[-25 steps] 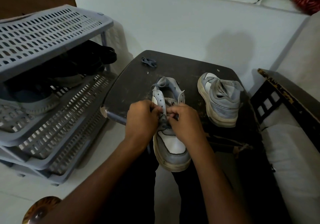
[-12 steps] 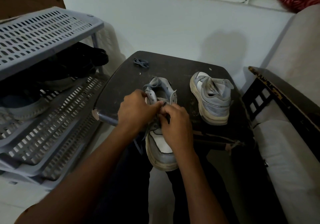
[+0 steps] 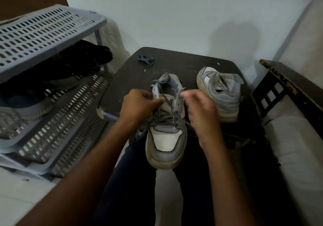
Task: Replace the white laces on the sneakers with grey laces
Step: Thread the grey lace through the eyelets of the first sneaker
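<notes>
A white and grey sneaker rests between my knees with its heel on the dark table, toe toward me. A grey lace crosses its lower eyelets. My left hand pinches the sneaker's left eyelet flap beside the tongue. My right hand is raised beside the right flap, fingers curled as if pinching a lace end, blurred. The second sneaker stands on the table to the right, without laces. A spare grey lace, bundled, lies at the table's far left.
A grey plastic shoe rack with dark shoes stands on the left, close to the table. A dark wooden bench frame with a pale cushion runs along the right. A white wall is behind the table.
My hands have drawn apart from the middle of the sneaker, uncovering the crossed grey lace; the right hand has risen up and to the right. The camera view has moved closer.
</notes>
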`<state>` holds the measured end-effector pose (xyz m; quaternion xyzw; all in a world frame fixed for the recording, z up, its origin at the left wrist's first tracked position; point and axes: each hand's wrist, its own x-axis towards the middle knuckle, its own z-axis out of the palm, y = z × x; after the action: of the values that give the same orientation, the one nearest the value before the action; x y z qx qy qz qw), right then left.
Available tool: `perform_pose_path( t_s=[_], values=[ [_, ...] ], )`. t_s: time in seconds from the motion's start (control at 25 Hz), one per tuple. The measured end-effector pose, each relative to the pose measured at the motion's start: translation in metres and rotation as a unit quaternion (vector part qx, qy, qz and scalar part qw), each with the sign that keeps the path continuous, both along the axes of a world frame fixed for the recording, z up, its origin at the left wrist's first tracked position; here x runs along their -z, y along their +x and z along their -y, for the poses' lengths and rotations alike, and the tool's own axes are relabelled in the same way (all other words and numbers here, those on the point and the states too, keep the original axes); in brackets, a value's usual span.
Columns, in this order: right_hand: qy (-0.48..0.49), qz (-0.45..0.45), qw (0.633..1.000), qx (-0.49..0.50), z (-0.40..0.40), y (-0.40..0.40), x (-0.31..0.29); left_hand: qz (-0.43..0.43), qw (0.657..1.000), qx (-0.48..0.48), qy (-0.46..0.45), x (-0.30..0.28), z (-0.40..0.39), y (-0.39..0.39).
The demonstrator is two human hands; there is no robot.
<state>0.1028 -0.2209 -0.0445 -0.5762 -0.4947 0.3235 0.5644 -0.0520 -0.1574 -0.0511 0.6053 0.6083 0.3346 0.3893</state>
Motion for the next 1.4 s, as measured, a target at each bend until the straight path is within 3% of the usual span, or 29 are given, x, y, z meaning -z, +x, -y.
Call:
perform_pose_path(
  t_s=[0.04, 0.08, 0.12, 0.2, 0.28, 0.36, 0.44, 0.48, 0.56, 0.68, 0.76, 0.84, 0.88, 0.92, 0.96, 1.04, 1.12, 1.16, 1.2, 1.24, 1.32, 1.4],
  values=[
    [-0.031, 0.175, 0.984, -0.024, -0.004, -0.006, 0.002, 0.004, 1.000, 0.005, -0.002, 0.000, 0.000, -0.001],
    [-0.064, 0.292, 0.953, -0.043, -0.006, -0.011, 0.006, 0.008, 1.000, 0.006, -0.006, 0.000, 0.000, -0.002],
    [-0.087, 0.344, 0.934, -0.049, -0.008, -0.016, 0.009, 0.008, 1.000, 0.004, -0.008, 0.000, 0.000, -0.003],
    [-0.076, 0.355, 0.931, -0.037, -0.009, -0.022, 0.015, 0.007, 1.000, 0.004, -0.012, -0.001, -0.001, -0.004],
    [-0.049, 0.283, 0.958, 0.004, -0.008, -0.017, 0.018, 0.018, 1.000, 0.010, -0.020, -0.003, -0.001, -0.004],
    [-0.018, 0.147, 0.975, 0.166, -0.009, 0.015, 0.022, 0.025, 0.999, 0.015, -0.029, -0.003, -0.002, -0.007],
    [0.044, -0.045, 0.934, 0.352, -0.003, 0.061, 0.022, 0.030, 0.999, 0.012, -0.037, -0.001, -0.003, -0.009],
    [0.067, -0.097, 0.909, 0.401, 0.002, 0.078, 0.025, 0.037, 0.999, 0.009, -0.039, -0.002, -0.004, -0.009],
    [0.076, -0.078, 0.920, 0.376, 0.005, 0.078, 0.028, 0.052, 0.998, 0.009, -0.044, -0.004, -0.003, -0.007],
    [0.002, 0.038, 0.982, 0.186, 0.000, 0.046, 0.030, 0.045, 0.998, 0.012, -0.045, -0.006, 0.000, -0.004],
    [-0.004, 0.073, 0.971, 0.229, 0.000, 0.042, 0.029, 0.035, 0.999, 0.004, -0.041, -0.007, 0.002, -0.008],
    [0.051, -0.138, 0.915, 0.375, 0.003, 0.065, 0.027, 0.020, 0.999, -0.008, -0.040, -0.009, 0.003, -0.013],
    [0.053, -0.253, 0.883, 0.392, 0.008, 0.076, 0.028, 0.025, 0.999, -0.012, -0.043, -0.009, 0.003, -0.016],
    [0.047, -0.324, 0.863, 0.385, 0.013, 0.085, 0.030, 0.036, 0.998, -0.010, -0.051, -0.009, 0.004, -0.016],
    [0.051, -0.337, 0.860, 0.380, 0.015, 0.088, 0.034, 0.045, 0.997, -0.004, -0.056, -0.010, 0.006, -0.013],
    [0.055, -0.254, 0.904, 0.340, 0.016, 0.081, 0.033, 0.045, 0.997, 0.005, -0.054, -0.009, 0.008, -0.006],
    [-0.037, -0.059, 0.986, 0.153, 0.015, 0.067, 0.023, 0.042, 0.998, 0.002, -0.052, -0.011, 0.010, -0.002],
    [-0.119, 0.066, 0.991, 0.010, 0.017, 0.059, 0.015, 0.037, 0.998, 0.002, -0.054, -0.011, 0.011, -0.003],
    [-0.203, 0.154, 0.961, -0.109, 0.021, 0.055, 0.012, 0.029, 0.998, 0.000, -0.053, -0.011, 0.012, -0.004],
    [-0.265, 0.196, 0.930, -0.164, 0.024, 0.054, 0.009, 0.019, 0.999, -0.004, -0.046, -0.010, 0.012, -0.006],
    [-0.247, 0.195, 0.945, -0.087, 0.026, 0.055, 0.003, -0.015, 0.999, -0.036, 0.021, -0.006, 0.011, -0.010],
    [-0.148, 0.159, 0.976, 0.034, 0.019, 0.051, 0.001, -0.041, 0.989, -0.062, 0.131, -0.004, 0.012, -0.008]
  ],
)
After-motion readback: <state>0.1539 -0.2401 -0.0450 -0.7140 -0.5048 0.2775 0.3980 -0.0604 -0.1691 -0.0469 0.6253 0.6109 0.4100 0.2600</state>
